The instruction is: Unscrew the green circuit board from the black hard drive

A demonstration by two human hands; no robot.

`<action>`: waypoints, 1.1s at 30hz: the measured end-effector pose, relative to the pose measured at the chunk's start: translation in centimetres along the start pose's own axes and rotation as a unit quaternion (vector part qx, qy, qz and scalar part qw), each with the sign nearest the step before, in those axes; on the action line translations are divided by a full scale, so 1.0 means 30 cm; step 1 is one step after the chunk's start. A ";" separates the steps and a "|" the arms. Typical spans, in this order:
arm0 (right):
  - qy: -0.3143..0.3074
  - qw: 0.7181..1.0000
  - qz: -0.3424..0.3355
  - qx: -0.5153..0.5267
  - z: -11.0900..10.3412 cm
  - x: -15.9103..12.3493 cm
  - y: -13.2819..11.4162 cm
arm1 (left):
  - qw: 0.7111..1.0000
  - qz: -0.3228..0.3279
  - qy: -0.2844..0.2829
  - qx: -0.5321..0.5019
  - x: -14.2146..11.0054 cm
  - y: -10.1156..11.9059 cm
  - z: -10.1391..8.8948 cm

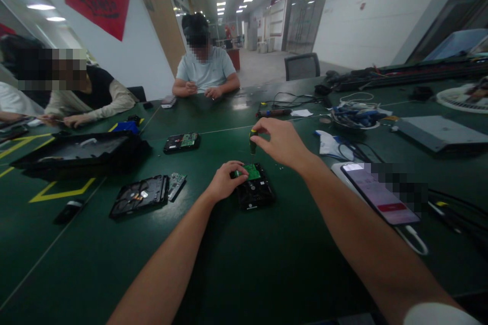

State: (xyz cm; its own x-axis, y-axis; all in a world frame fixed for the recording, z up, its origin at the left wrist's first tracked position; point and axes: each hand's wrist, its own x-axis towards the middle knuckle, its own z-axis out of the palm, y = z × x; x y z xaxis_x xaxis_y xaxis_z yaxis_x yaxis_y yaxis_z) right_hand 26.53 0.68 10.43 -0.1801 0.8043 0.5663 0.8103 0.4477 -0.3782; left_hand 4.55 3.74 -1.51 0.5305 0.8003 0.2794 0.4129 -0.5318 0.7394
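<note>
A black hard drive (256, 193) with a green circuit board (252, 171) on its upper side lies flat on the table in front of me. My left hand (227, 181) grips the drive's left edge, thumb and fingertips on the board. In my right hand (275, 138) is a small screwdriver (252, 143) with a dark and yellow handle, held upright over the drive's far part. Whether its tip touches a screw is too small to tell. A few tiny screws (281, 167) lie just right of the drive.
To the left lie an opened drive (140, 196), a loose circuit board (177, 186), another drive (182, 142) and a black tray (84, 150). A phone (381, 195) and cables are at the right, near a metal case (442, 132). A person (206, 68) sits opposite.
</note>
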 end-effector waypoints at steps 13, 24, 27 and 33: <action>0.004 1.000 -0.001 0.000 0.007 0.000 0.003 | 1.000 -0.003 -0.007 0.010 -0.001 0.011 -0.003; 0.012 1.000 0.001 -0.008 0.008 0.000 0.006 | 1.000 -0.009 -0.007 0.005 0.000 0.019 -0.005; 0.011 1.000 0.002 -0.017 0.006 0.000 0.003 | 1.000 -0.009 -0.004 0.008 0.000 0.017 -0.005; 0.009 1.000 0.007 -0.004 0.005 0.001 0.003 | 1.000 -0.007 -0.005 0.008 0.000 0.013 -0.004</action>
State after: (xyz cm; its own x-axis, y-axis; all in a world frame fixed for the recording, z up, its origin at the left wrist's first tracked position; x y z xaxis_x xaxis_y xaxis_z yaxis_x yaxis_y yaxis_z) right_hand 26.51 0.80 10.30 -0.1580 0.8034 0.5742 0.8177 0.4324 -0.3800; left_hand 4.63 3.57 -1.15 0.5313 0.8054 0.2627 0.4331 -0.5247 0.7329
